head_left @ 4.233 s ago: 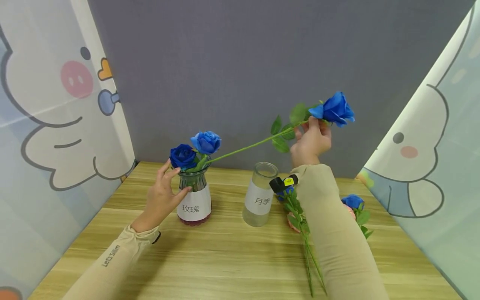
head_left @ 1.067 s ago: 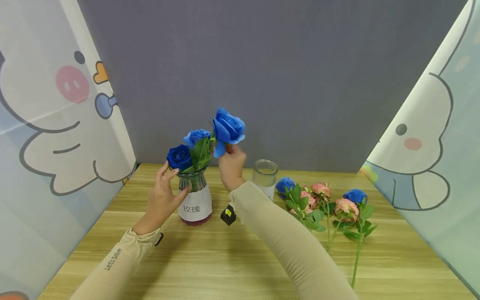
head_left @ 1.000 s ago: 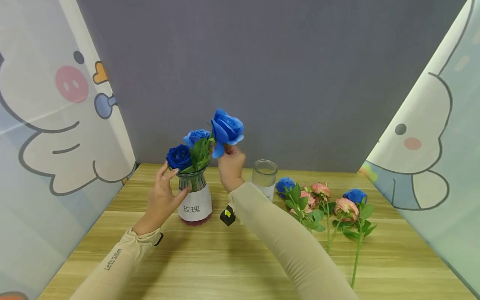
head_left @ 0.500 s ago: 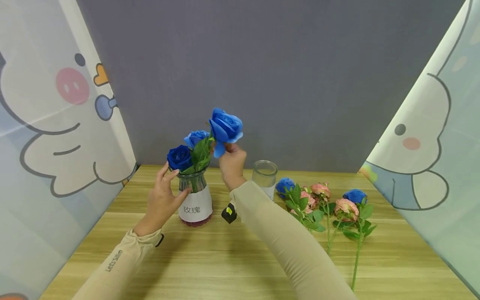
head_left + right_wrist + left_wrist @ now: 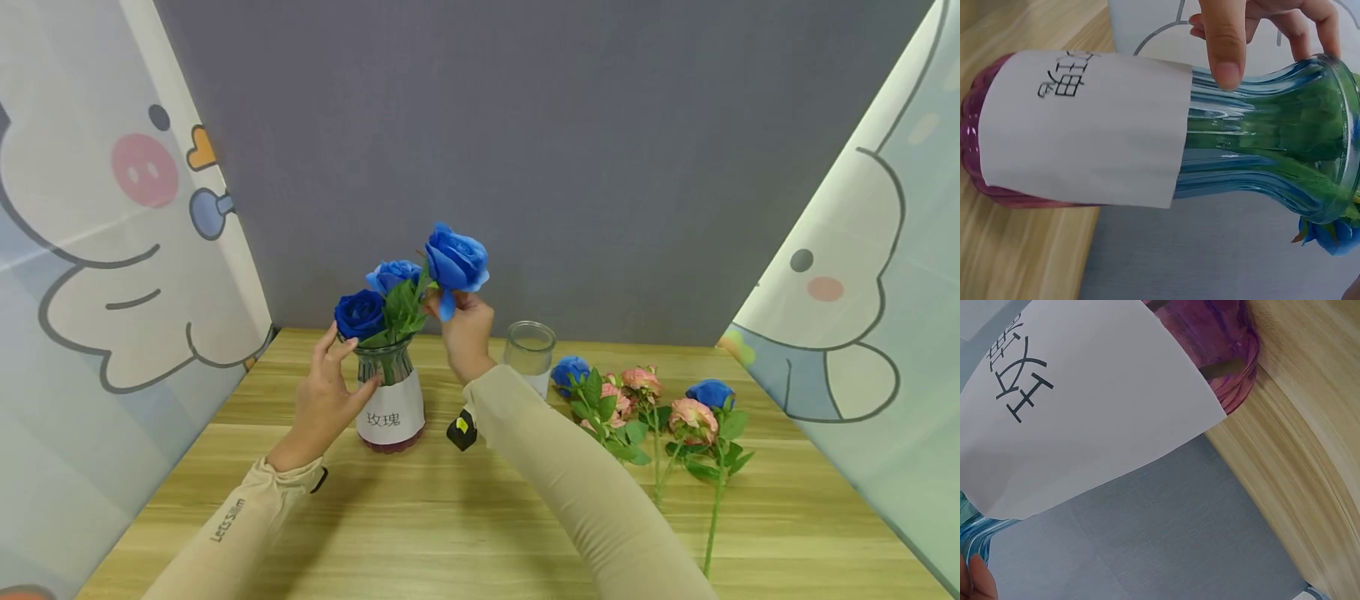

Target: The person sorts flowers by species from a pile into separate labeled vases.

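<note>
A ribbed glass vase (image 5: 390,408) with a white paper label and a purple base stands upright at left centre. My left hand (image 5: 322,400) holds its neck, thumb in front and fingers by the rim. Out of its mouth rise a dark blue rose (image 5: 360,315) and a lighter blue rose (image 5: 393,275), both with leaves. My right hand (image 5: 467,329) pinches another blue rose (image 5: 456,260) just under the bloom, to the right of the vase mouth and above it. Leaves and fingers hide most of that rose's stem. Green stems show through the glass neck (image 5: 1254,131) in the right wrist view.
A second clear glass jar (image 5: 531,346) with a paper label stands right of the vase, partly behind my right sleeve. Pink flowers (image 5: 693,419) and blue roses (image 5: 572,372) with long stems lie on the wooden table (image 5: 420,533) at right. A grey panel (image 5: 570,150) stands behind.
Over the past few seconds my right hand has brought its blue rose leftward to the vase. Within the last second, the bloom has shifted slightly downward. My left hand has stayed on the vase.
</note>
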Action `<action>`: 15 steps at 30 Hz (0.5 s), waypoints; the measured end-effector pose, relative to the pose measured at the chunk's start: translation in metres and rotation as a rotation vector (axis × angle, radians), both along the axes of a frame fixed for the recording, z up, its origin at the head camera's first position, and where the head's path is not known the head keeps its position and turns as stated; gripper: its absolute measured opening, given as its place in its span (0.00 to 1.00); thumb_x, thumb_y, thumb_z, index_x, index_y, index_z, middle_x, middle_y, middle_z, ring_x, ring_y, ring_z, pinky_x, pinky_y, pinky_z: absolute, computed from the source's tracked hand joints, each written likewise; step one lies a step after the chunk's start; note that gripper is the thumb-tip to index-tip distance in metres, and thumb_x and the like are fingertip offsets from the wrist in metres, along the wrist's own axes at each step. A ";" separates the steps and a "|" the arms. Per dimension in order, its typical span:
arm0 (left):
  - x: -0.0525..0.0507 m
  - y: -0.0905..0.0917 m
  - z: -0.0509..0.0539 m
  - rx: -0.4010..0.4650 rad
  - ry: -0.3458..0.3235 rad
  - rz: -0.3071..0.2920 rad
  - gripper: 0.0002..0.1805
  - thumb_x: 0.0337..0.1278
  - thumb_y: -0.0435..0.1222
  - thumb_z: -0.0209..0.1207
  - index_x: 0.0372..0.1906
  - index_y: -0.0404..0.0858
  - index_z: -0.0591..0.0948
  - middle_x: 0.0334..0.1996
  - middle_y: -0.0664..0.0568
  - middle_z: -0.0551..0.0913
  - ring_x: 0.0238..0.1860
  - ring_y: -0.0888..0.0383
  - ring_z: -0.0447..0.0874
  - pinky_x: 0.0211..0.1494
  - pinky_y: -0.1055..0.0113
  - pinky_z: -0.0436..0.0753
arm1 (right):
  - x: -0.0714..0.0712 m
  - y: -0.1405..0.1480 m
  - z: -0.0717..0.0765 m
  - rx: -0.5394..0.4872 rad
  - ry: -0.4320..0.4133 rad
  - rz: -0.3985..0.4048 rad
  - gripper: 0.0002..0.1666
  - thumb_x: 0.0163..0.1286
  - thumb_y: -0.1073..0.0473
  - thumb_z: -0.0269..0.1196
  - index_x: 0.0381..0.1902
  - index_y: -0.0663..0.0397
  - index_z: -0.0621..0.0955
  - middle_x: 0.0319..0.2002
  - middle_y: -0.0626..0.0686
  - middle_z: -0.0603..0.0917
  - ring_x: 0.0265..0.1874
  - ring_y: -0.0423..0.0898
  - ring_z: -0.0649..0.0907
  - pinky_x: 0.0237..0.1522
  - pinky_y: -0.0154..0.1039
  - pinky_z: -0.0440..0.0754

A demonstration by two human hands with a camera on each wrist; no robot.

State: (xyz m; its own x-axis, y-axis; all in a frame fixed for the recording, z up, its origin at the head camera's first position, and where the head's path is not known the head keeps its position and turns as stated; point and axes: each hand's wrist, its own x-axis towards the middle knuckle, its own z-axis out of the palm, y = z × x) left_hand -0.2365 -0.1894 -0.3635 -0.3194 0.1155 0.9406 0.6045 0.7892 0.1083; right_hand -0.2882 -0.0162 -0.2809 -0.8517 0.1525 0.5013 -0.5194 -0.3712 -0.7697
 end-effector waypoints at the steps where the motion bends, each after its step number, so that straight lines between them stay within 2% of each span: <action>1: 0.000 0.000 -0.001 -0.002 -0.004 0.002 0.32 0.64 0.56 0.48 0.55 0.32 0.67 0.56 0.23 0.69 0.11 0.60 0.57 0.10 0.65 0.59 | 0.000 0.000 -0.001 -0.010 -0.014 0.005 0.05 0.59 0.77 0.60 0.31 0.82 0.79 0.22 0.56 0.83 0.21 0.39 0.82 0.34 0.41 0.84; 8: 0.000 -0.001 -0.003 -0.018 -0.012 0.013 0.32 0.65 0.56 0.47 0.56 0.31 0.67 0.56 0.22 0.68 0.11 0.60 0.56 0.10 0.67 0.59 | 0.000 0.006 -0.009 -0.015 -0.110 0.035 0.07 0.62 0.74 0.63 0.34 0.79 0.81 0.23 0.50 0.84 0.26 0.40 0.83 0.36 0.38 0.83; 15: 0.000 0.000 0.000 -0.016 -0.002 0.006 0.31 0.65 0.55 0.47 0.55 0.31 0.67 0.55 0.22 0.69 0.10 0.60 0.57 0.10 0.66 0.59 | 0.005 0.014 -0.016 0.066 -0.223 0.127 0.11 0.64 0.77 0.56 0.44 0.79 0.79 0.36 0.64 0.86 0.31 0.42 0.84 0.40 0.41 0.83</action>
